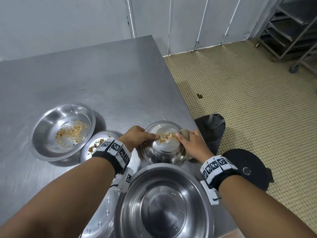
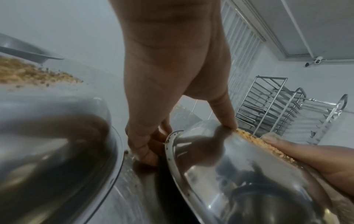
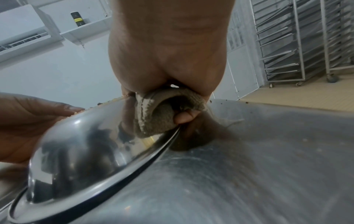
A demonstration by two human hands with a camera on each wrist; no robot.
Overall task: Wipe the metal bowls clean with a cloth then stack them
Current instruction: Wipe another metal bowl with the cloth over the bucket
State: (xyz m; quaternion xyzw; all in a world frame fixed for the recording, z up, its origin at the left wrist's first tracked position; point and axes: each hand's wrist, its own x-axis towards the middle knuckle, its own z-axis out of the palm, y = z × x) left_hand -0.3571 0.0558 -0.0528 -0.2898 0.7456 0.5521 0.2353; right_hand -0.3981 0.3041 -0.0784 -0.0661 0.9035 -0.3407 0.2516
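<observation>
Both hands clamp the overturned bowl [image 1: 163, 148] at the table's [image 1: 103, 79] right edge, left hand [image 1: 135, 138] curled on its rim, right hand [image 1: 190, 141] gripping rim and cloth [image 1: 185, 133] together; 1 light, stiff, slippery shell, probably best held by that rim.

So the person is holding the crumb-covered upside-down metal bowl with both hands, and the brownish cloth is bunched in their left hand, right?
Nearly. The brownish cloth is bunched in the right hand, not the left; the right wrist view shows it. The left hand holds only the crumb-covered upside-down metal bowl.
</observation>
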